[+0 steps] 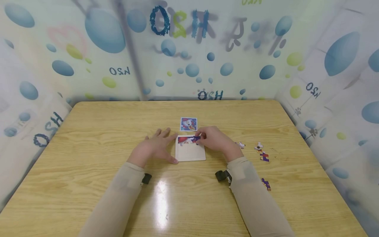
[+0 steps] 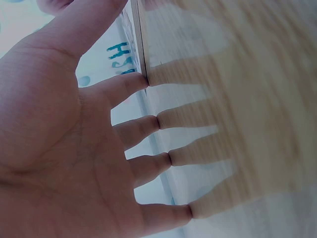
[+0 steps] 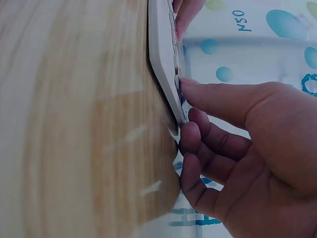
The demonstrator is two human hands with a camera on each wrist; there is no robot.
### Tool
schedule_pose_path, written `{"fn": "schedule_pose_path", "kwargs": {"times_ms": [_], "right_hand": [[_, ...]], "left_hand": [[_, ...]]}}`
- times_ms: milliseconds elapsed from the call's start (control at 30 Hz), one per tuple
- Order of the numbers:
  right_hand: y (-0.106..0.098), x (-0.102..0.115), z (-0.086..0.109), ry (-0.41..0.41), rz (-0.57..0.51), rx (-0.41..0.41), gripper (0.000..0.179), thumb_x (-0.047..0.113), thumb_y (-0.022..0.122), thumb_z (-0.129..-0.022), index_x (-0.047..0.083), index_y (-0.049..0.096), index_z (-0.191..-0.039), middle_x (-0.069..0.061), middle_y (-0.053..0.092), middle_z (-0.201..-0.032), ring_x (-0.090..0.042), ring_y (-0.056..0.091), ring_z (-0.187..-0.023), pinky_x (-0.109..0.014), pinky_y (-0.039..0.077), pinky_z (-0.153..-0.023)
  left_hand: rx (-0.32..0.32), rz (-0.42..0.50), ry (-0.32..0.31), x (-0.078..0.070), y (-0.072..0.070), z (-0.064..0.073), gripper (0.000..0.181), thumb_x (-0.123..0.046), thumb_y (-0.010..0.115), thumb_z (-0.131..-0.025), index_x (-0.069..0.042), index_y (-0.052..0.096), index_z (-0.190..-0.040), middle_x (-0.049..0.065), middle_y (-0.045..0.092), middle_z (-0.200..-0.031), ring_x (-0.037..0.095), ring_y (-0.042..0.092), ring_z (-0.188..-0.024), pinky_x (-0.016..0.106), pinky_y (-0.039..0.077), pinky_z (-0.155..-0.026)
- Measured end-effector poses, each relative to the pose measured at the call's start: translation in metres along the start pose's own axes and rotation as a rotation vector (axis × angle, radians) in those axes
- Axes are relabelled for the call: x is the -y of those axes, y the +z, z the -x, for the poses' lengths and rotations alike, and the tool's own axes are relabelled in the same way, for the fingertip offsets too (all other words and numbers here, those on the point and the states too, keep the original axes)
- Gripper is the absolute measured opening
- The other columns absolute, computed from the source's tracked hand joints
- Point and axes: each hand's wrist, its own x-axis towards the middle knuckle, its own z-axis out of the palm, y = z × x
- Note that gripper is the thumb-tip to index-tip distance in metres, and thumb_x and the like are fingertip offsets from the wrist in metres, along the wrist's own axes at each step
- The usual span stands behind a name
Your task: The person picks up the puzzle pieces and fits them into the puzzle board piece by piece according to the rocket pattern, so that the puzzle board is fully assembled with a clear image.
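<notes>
- Head view: white puzzle tray lies mid-table, a few pieces filling its far edge.
- Right hand pinches a puzzle piece at the tray's far right corner.
- Left hand rests flat, fingers spread, touching the tray's left edge.
- Loose pieces lie toward the table's right edge.
</notes>
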Motion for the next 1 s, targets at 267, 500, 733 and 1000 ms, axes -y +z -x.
{"fn": "schedule_pose_path", "kwargs": {"times_ms": [267,500,733,1000], "right_hand": [[-0.0006,0.0002,-0.001,-0.006,-0.002,0.007,0.017,0.018,0.07,-0.098,0.015,0.072,-0.115,-0.005,0.06,-0.085,-0.018,0.053,-0.074,-0.03,0.044,-0.063],[0.0002,-0.0011,-0.0021,-0.003,0.003,0.005,0.017,0.019,0.07,-0.098,0.015,0.072,-0.114,-0.005,0.06,-0.084,-0.018,0.053,-0.073,-0.03,0.043,-0.063],[-0.0011,0.0014,-0.0004,0.007,-0.006,0.005,0.018,0.019,0.07,-0.098,0.014,0.071,-0.115,-0.005,0.06,-0.086,-0.019,0.053,-0.075,-0.03,0.043,-0.064],[-0.0016,0.0011,0.0002,0.007,-0.012,0.007,0.017,0.019,0.07,-0.098,0.015,0.072,-0.115,-0.005,0.06,-0.087,-0.019,0.053,-0.075,-0.03,0.043,-0.064]], "left_hand": [[0.0,-0.001,0.006,0.0003,-0.0003,0.0,0.114,-0.065,0.081,-0.074,-0.026,0.021,-0.164,0.013,0.003,-0.17,0.046,-0.003,-0.153,0.08,0.004,-0.111],[0.004,0.001,0.006,0.0,-0.0006,0.0005,0.114,-0.065,0.081,-0.074,-0.026,0.021,-0.164,0.013,0.003,-0.17,0.046,-0.004,-0.153,0.08,0.004,-0.111],[0.006,0.004,0.0,0.0001,-0.001,0.0,0.114,-0.065,0.081,-0.074,-0.027,0.021,-0.164,0.013,0.003,-0.171,0.045,-0.004,-0.153,0.08,0.004,-0.111],[0.011,0.005,-0.008,0.0001,-0.0009,-0.0015,0.115,-0.066,0.081,-0.073,-0.028,0.021,-0.164,0.012,0.003,-0.171,0.045,-0.004,-0.153,0.08,0.004,-0.111]]}}
